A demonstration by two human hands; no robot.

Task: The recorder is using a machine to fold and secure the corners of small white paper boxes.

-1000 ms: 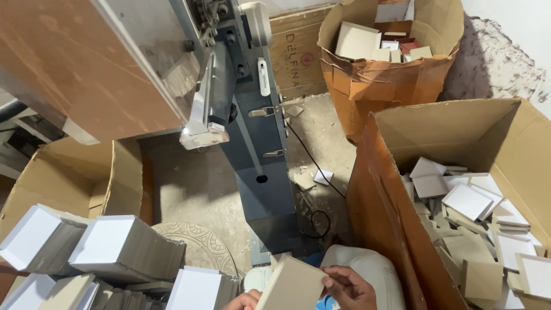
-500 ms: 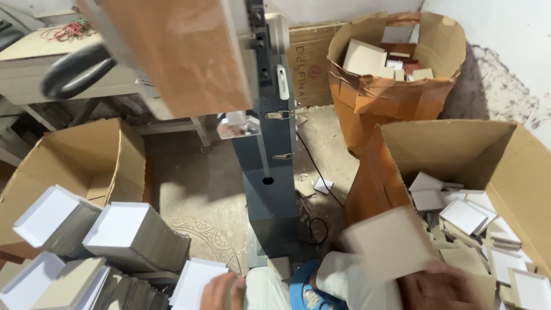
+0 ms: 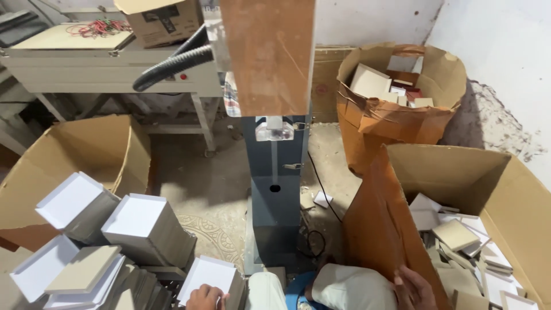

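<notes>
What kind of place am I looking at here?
Probably a small box-making workshop. Stacks of white box trays lie by the left hand, a blue machine stand rises in front, and the open carton by the right hand holds loose board pieces.

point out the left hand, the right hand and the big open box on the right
left hand (image 3: 202,297), head view, on the knuckles
right hand (image 3: 414,290), head view, back of the hand
big open box (image 3: 376,229), head view, its near brown flap

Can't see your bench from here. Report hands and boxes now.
Left hand on white box tray, grip unclear. Right hand open at big carton's flap. Grey machine column stands between.
</notes>
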